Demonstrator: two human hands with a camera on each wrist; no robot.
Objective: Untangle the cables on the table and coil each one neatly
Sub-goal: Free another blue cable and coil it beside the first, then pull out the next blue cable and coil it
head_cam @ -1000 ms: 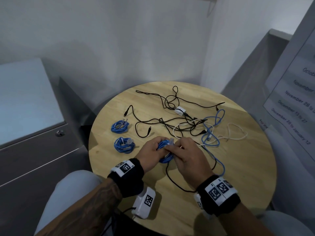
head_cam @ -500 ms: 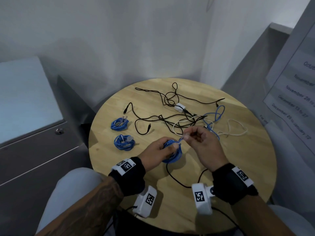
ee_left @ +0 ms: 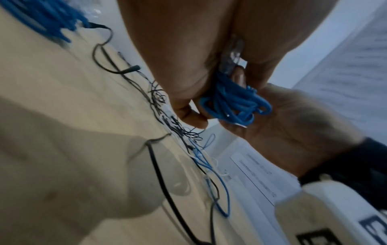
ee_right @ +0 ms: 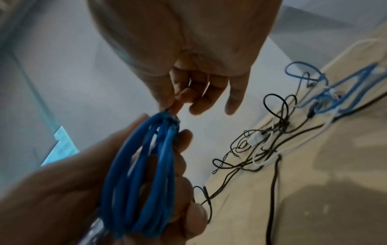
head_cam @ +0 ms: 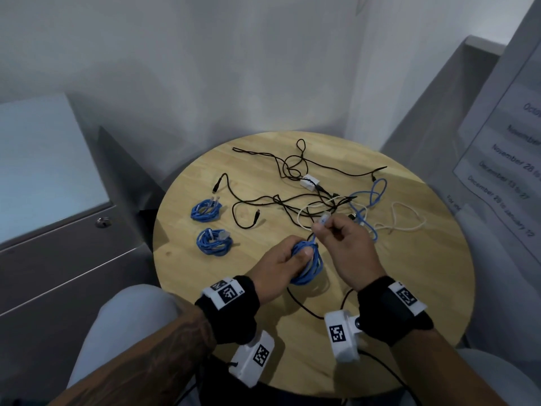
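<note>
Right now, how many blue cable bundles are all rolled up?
3. Two finished coils lie on the table's left side, the far coil and the near coil. The third coil is in the left hand, its plug end pinched by the right hand.

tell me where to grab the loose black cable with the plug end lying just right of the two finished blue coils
Pinch the black cable just behind its small plug, coming straight down from above. That end lies flat on the table, apart from the tangle, with bare wood around it. Its other stretch runs into the knot. Both hands, the left hand and right hand, are busy with the blue coil.
</note>
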